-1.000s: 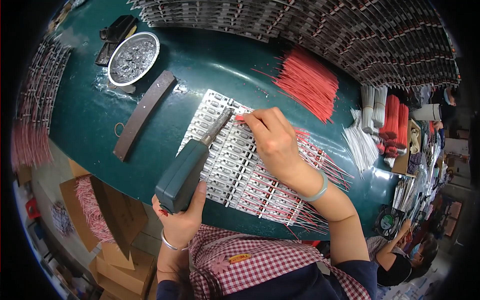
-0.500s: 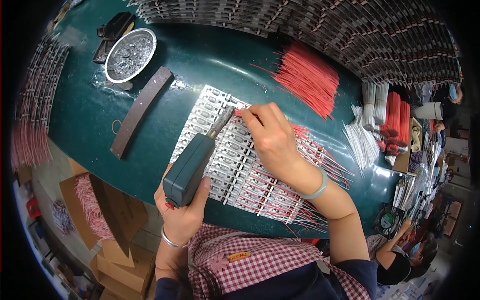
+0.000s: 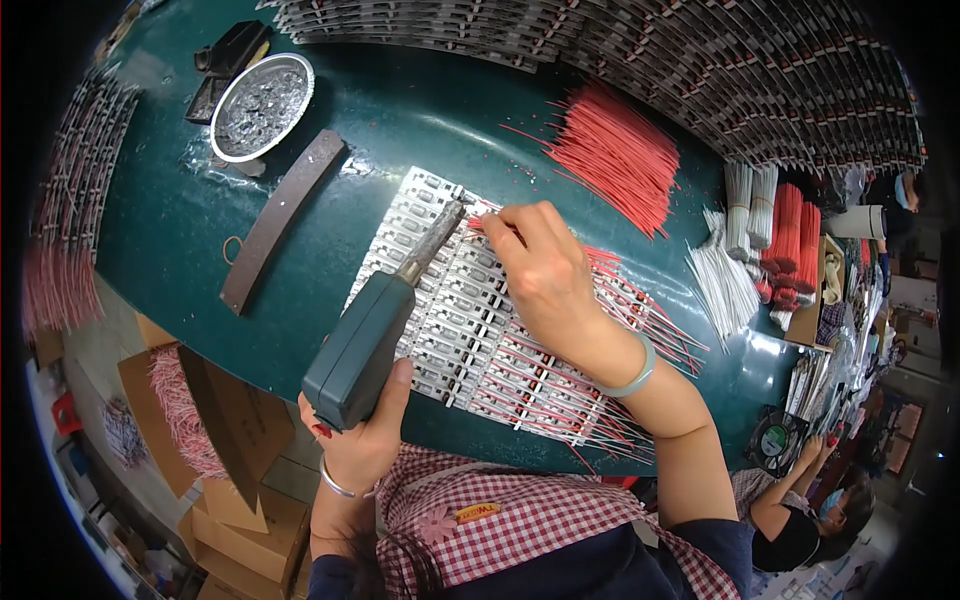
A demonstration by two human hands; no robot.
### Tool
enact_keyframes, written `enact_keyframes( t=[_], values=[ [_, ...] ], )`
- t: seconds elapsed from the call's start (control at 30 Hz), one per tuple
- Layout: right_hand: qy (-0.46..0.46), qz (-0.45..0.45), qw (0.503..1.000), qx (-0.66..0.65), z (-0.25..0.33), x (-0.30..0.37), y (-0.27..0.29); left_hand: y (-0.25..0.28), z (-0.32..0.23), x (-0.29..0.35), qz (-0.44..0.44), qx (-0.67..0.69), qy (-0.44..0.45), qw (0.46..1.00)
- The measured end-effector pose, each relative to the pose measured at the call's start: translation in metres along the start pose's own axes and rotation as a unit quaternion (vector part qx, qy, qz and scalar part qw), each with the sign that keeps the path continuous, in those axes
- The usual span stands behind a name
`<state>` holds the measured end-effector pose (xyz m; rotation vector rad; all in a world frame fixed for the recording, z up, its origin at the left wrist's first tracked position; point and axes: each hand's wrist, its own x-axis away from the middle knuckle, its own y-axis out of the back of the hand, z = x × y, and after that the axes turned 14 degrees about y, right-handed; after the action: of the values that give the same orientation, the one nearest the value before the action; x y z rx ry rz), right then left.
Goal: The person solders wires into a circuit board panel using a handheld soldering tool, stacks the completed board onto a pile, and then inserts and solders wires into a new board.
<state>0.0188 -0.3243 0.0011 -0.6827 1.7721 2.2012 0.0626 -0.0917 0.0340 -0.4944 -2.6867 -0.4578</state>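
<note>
My left hand [image 3: 358, 440] grips a dark green soldering gun [image 3: 366, 335] by its handle. Its metal tip [image 3: 443, 228] rests on a white panel of small circuit strips [image 3: 440, 330] lying on the green table [image 3: 180, 230]. My right hand [image 3: 545, 275] is pinched on a thin red wire [image 3: 478, 226] right at the gun's tip. Several red wires with white ends [image 3: 600, 400] stick out of the panel's right side, under my right forearm.
A loose pile of red wires [image 3: 615, 150] lies beyond the panel. A metal bowl of solder bits [image 3: 260, 105] and a brown curved bar [image 3: 280, 215] sit at the left. Stacked strip panels [image 3: 700, 60] line the far edge. Wire bundles [image 3: 775, 230] stand right. Another person [image 3: 800, 510] sits lower right.
The soldering gun's tip and my right hand have moved up the panel toward its far end. My left hand has kept its grip on the gun.
</note>
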Motion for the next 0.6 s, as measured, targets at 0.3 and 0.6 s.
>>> enact_keyframes(
  t=[0.3, 0.6],
  values=[
    [0.008, -0.027, 1.0, -0.004, 0.001, 0.004, 0.0, 0.001, -0.004, 0.003, -0.021, 0.024, -0.023, 0.999],
    [0.018, -0.023, 0.999, -0.018, 0.009, 0.005, 0.004, 0.007, 0.003, 0.006, -0.002, 0.002, 0.01, 1.0]
  ],
)
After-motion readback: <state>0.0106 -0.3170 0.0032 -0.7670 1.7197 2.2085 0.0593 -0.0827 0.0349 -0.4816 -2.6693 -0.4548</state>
